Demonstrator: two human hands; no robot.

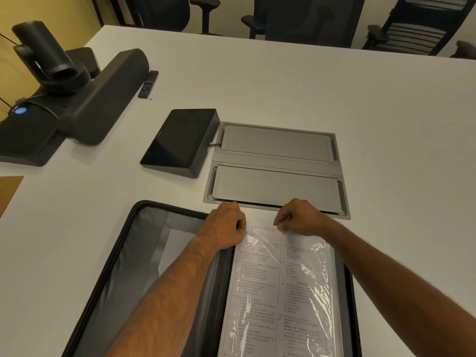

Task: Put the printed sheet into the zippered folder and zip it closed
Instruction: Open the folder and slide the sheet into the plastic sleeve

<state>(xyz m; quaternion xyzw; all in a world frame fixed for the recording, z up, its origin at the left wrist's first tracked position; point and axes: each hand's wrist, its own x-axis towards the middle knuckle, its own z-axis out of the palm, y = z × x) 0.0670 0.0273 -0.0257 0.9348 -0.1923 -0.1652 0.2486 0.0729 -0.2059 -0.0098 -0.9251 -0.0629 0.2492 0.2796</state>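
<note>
A black zippered folder [134, 253] lies open flat on the white table in front of me, its grey lining showing on the left half. On its right half a printed sheet [268, 287] lies inside a crinkled clear plastic sleeve. My left hand [224, 228] pinches the sleeve's top left corner with curled fingers. At the top edge near the middle, my right hand [300, 219] pinches the sleeve or the sheet; which one I cannot tell. Both forearms reach across the folder.
A grey metal cable hatch [278, 150] is set into the table just beyond my hands. A black tablet console [180, 143] stands to its left. Further left sit a black video bar with camera [77, 99] and a remote [148, 85]. Office chairs line the far edge.
</note>
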